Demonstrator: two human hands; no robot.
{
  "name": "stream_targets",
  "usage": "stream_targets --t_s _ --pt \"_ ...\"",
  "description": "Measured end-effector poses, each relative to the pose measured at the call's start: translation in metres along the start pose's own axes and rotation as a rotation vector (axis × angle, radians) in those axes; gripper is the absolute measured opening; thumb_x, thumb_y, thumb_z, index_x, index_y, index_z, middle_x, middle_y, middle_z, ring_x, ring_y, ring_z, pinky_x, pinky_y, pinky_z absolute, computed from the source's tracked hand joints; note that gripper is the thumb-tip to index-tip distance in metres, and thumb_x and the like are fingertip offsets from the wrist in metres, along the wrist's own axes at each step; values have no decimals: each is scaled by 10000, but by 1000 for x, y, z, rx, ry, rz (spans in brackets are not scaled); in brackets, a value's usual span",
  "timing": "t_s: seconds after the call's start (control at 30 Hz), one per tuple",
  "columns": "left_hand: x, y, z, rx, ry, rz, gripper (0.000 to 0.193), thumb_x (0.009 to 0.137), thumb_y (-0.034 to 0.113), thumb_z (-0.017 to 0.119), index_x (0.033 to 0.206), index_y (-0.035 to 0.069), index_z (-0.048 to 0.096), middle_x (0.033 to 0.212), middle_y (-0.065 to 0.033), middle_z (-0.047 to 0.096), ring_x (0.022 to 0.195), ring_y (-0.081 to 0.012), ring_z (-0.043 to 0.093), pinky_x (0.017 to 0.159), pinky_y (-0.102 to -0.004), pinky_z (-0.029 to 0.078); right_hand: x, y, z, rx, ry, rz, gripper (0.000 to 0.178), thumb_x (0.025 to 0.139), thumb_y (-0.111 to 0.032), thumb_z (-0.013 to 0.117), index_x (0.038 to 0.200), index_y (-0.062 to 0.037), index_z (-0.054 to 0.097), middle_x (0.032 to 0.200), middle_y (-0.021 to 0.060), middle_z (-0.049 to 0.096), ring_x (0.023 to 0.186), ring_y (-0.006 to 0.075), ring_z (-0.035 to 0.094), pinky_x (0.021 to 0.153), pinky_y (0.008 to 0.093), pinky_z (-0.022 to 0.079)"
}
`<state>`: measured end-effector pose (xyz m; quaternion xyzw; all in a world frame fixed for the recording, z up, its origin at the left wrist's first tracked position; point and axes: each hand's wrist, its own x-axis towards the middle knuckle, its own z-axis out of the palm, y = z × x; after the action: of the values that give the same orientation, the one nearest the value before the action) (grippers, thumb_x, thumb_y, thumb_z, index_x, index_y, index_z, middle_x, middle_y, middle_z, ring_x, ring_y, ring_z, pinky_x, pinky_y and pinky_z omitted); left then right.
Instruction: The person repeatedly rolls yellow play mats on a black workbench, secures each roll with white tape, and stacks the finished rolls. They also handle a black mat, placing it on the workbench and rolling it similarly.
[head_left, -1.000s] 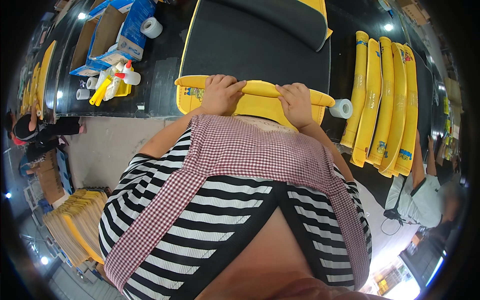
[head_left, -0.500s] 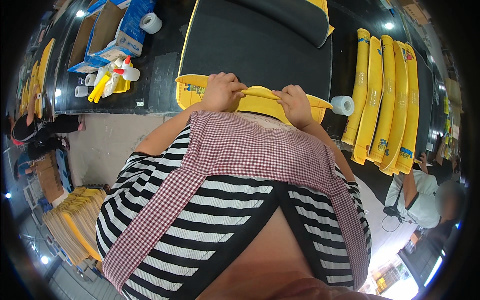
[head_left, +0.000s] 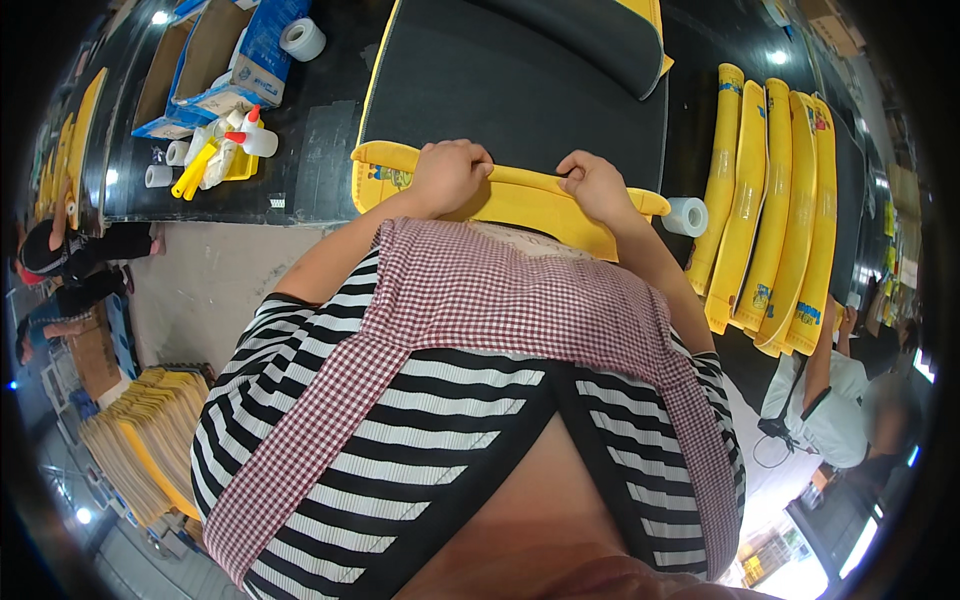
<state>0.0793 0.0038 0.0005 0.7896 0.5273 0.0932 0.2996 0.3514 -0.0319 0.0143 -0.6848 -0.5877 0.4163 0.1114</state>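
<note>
A mat with a black underside (head_left: 500, 105) and a yellow face lies on the dark table in front of me. Its near end is curled over into a yellow roll (head_left: 530, 180), with a loose yellow flap hanging toward my apron. My left hand (head_left: 452, 178) is closed over this roll left of the middle, fingers bent onto it. Right of the middle, my right hand (head_left: 597, 187) pinches the same edge between thumb and fingers. The mat's far end also curls back, showing its black side. Undersides of both hands' fingers are partly hidden.
Several rolled yellow mats (head_left: 770, 210) lie at the right, beyond a clear tape roll (head_left: 686, 216). Left are blue cartons (head_left: 255, 65), another tape roll (head_left: 302, 40) and red-tipped white bottles (head_left: 258, 140). Stacked yellow mats (head_left: 145, 440) stand lower left. People work at both sides.
My hands have shifted slightly along the rolled edge, and the fingers have curled further over it. More of the yellow flap shows beside my right wrist. The mat stays in place.
</note>
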Motion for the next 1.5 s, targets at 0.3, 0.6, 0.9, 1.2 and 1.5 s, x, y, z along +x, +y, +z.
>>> stream_targets --t_s 0.3,0.6,0.9,1.2,1.5 --pt "2 -2 1 106 113 133 145 937 240 722 982 108 683 1034 -103 627 949 -311 658 849 -459 507 -11 12 15 -287 292 -414 127 883 -126 748 983 -62 704 966 99 602 904 292 646 770 397 528" --pt "-38 -24 -20 329 193 308 339 934 210 736 1272 232 758 1083 -55 613 1120 -230 553 1060 -422 340 -48 36 1 -797 425 -686 434 922 -88 629 1328 -204 730 998 103 594 963 279 579 903 438 441" --pt "-14 -35 -21 198 75 132 268 930 199 728 1191 217 790 985 -57 653 973 -260 641 903 -396 473 -45 37 1 -599 299 -459 449 935 -85 614 1339 -241 732 998 90 572 917 263 574 815 395 491" --pt "6 -28 -41 78 91 -162 306 871 302 824 966 36 706 899 -140 699 907 -326 694 799 -421 546 -3 40 -35 -248 112 -108 262 860 -97 760 1119 -105 719 1067 133 622 999 331 649 882 396 521" --pt "-1 -44 -46 432 173 -70 589 761 648 796 764 64 723 840 -85 709 811 -282 670 812 -421 489 -12 22 -54 -476 162 213 410 805 -358 871 803 -55 595 947 126 683 959 353 660 819 442 507"
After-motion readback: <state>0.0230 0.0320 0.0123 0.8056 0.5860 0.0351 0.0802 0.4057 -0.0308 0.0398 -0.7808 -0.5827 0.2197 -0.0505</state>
